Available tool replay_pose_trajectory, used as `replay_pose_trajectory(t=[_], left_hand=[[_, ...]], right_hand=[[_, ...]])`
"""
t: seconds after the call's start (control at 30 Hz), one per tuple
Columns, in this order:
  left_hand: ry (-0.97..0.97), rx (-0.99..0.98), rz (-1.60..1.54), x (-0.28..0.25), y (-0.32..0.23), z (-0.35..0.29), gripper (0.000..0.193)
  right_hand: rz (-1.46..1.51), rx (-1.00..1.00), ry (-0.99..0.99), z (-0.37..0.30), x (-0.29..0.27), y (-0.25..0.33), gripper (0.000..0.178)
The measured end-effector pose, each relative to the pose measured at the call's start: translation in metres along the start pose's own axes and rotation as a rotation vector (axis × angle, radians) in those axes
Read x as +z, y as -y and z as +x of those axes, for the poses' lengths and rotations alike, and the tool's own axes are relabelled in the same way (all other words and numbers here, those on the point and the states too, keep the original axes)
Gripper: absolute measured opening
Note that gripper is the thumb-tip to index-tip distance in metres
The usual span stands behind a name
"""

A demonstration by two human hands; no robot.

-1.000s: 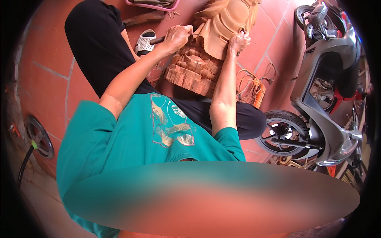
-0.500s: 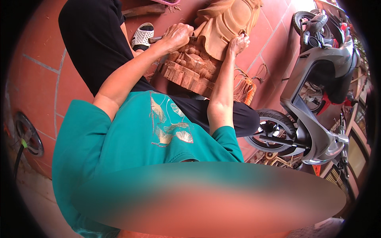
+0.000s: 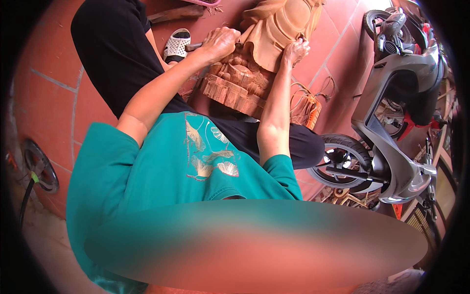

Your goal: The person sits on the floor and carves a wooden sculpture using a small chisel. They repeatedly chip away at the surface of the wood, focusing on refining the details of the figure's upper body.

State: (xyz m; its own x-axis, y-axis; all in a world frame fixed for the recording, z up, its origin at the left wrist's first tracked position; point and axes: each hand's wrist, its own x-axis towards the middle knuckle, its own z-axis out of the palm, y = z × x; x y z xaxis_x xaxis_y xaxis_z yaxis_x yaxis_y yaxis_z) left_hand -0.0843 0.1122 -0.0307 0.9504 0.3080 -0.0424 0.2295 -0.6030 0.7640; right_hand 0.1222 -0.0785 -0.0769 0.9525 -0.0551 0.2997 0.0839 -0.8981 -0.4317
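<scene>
A carved wooden statue (image 3: 279, 29) lies before me at the top of the view, its smooth pale robe folds above and a rougher reddish base (image 3: 235, 90) nearer to me. My left hand (image 3: 221, 43) is closed around a tool with a dark handle (image 3: 194, 47), whose end sticks out to the left of the fist; its working end is hidden. Against the right side of the robe, my right hand (image 3: 296, 51) has its fingers bent closed. A small dark spot shows at those fingertips, too small to name.
A grey motor scooter (image 3: 387, 117) stands on the right, near my knee. An orange object with loose cord (image 3: 312, 110) lies beside the statue's base. My foot wears a white sandal (image 3: 176, 45). A wooden piece (image 3: 176, 13) lies beyond it; a black wheel-like ring (image 3: 41, 166) is far left.
Both hands keep their closed grips at the statue, with only slight shifts. The surroundings sit a little farther right in the picture.
</scene>
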Motion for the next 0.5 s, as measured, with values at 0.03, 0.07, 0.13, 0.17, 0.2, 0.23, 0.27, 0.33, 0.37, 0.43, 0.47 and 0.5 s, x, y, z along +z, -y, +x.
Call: replay_pose_trajectory(t=[0.03,0.07,0.13,0.17,0.2,0.23,0.27,0.33,0.37,0.43,0.47,0.5], left_hand=[[-0.019,0.025,-0.004,0.002,-0.001,-0.003,0.016],[-0.037,0.053,-0.012,0.004,-0.005,-0.007,0.016],[-0.046,0.074,0.011,0.01,-0.005,-0.009,0.016],[-0.019,0.08,0.035,0.009,-0.006,-0.009,0.016],[0.007,0.087,0.059,0.008,-0.006,-0.011,0.016],[0.033,0.093,0.083,0.007,-0.006,-0.012,0.016],[0.022,0.087,0.078,0.006,-0.004,-0.014,0.017],[0.0,0.074,0.07,0.005,0.002,-0.018,0.019],[0.045,0.045,0.108,0.003,0.004,-0.018,0.02],[0.136,-0.013,0.185,-0.003,0.008,-0.018,0.022],[0.115,0.003,0.08,-0.004,0.01,-0.02,0.021],[0.073,0.01,0.069,-0.002,0.01,-0.018,0.02]], right_hand=[[0.011,-0.001,-0.001,-0.002,0.001,0.0,0.024],[0.018,-0.003,-0.006,-0.003,0.001,-0.001,0.025],[0.024,-0.009,-0.016,-0.002,0.003,-0.004,0.025],[0.022,-0.013,-0.022,0.0,0.004,-0.005,0.025],[0.021,-0.018,-0.028,0.001,0.005,-0.006,0.025],[0.027,-0.01,-0.021,0.001,0.004,-0.008,0.025],[0.035,-0.004,-0.013,-0.002,0.002,-0.005,0.025],[0.032,0.002,-0.01,0.0,0.003,-0.004,0.024],[0.019,0.003,-0.015,0.001,0.005,-0.007,0.024],[0.004,0.005,-0.024,0.002,0.007,-0.012,0.024],[0.008,0.005,-0.025,0.0,0.006,-0.01,0.024],[0.011,0.006,-0.028,-0.001,0.006,-0.008,0.023]])
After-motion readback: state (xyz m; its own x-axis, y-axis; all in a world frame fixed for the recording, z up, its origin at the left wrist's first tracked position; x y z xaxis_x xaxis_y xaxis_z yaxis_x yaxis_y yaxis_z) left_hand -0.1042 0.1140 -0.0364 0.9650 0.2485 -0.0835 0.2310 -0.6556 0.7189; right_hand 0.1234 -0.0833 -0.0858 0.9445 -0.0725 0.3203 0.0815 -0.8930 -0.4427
